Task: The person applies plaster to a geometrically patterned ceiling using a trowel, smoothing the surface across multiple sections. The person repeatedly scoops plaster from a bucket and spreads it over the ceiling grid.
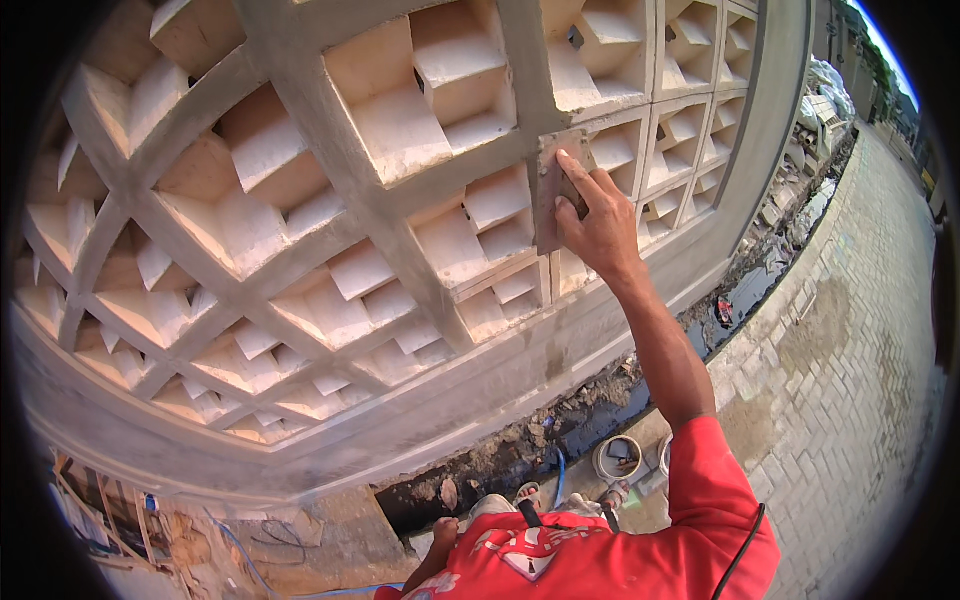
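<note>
My right hand (590, 215) grips a flat, grey rectangular trowel (549, 225), its forefinger stretched along the face, and holds it upright against the vertical grey mortar joint (532, 150) between cream breeze blocks (470, 230) in the wall. Low in the picture, beside my red shirt, my left hand (445, 533) hangs small and partly hidden, its fingers curled; whether it holds anything is unclear. The blocks have angled inner fins, and smooth grey bands frame them.
Below the wall runs a drain ditch (640, 395) with dark water and rubble, crossed by a blue hose (560, 465). A bucket (616, 459) stands near my sandalled feet. A paved lane (840, 330) runs along the right. Timber scraps (105, 500) lie at lower left.
</note>
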Action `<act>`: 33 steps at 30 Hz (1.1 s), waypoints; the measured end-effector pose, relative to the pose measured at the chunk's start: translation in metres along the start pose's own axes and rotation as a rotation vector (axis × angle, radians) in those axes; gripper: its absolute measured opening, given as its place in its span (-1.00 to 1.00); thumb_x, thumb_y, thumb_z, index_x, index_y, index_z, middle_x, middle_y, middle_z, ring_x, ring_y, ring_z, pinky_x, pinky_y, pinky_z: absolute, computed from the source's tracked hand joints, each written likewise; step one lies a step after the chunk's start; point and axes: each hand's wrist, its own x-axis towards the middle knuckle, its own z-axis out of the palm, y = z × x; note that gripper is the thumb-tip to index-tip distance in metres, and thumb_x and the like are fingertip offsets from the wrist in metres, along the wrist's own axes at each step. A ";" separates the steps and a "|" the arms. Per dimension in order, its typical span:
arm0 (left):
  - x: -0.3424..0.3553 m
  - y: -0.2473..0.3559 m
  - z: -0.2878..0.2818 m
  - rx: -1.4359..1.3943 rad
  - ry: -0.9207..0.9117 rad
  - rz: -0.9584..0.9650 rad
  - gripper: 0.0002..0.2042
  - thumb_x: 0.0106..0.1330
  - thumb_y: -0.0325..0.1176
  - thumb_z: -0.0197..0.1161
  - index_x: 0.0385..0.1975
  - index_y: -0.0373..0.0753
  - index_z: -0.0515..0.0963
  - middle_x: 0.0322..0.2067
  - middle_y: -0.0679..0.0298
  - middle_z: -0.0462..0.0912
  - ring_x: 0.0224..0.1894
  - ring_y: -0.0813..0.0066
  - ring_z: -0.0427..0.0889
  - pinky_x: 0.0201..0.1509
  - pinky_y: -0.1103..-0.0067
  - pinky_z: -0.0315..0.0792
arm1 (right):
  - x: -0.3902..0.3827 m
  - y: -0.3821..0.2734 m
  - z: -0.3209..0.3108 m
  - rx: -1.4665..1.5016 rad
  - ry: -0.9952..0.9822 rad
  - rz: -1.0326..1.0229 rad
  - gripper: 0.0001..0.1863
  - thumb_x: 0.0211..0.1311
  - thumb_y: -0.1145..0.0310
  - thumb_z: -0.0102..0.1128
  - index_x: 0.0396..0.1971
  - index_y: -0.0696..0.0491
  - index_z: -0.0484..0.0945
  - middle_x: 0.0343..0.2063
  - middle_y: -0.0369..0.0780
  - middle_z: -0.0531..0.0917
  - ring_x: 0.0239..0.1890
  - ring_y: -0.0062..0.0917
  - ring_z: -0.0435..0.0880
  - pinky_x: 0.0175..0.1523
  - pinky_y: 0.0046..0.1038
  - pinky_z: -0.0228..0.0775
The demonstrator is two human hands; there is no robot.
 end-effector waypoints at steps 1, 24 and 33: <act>0.001 -0.001 0.001 -0.087 0.028 -0.052 -0.81 0.15 -0.36 0.11 -0.70 -0.19 0.41 -0.72 0.40 0.32 -0.74 0.52 0.40 -0.75 0.55 0.35 | 0.009 -0.001 -0.001 -0.016 -0.001 -0.007 -0.42 -0.05 0.45 0.14 0.11 -0.09 0.41 -0.50 -0.20 0.39 -0.49 -0.36 0.46 -0.36 -0.33 0.37; -0.002 0.010 0.006 0.221 0.046 0.065 -0.87 0.07 -0.42 0.04 -0.57 -0.26 0.52 -0.66 0.39 0.41 -0.59 0.57 0.47 -0.64 0.54 0.37 | -0.133 0.073 0.069 0.003 -0.248 0.052 -0.41 -0.02 0.47 0.13 0.13 -0.04 0.35 -0.40 -0.13 0.40 -0.36 -0.27 0.46 -0.24 -0.30 0.39; -0.017 0.002 0.009 -0.147 0.120 -0.373 -0.73 0.25 -0.30 0.08 -0.10 -0.25 0.39 -0.35 0.18 0.49 -0.57 0.29 0.58 -0.59 0.47 0.51 | -0.088 0.135 -0.014 1.312 -0.334 0.487 -0.57 0.27 0.30 0.03 0.10 0.16 0.34 -0.08 -0.24 0.51 -0.10 -0.64 0.48 0.00 -0.56 0.36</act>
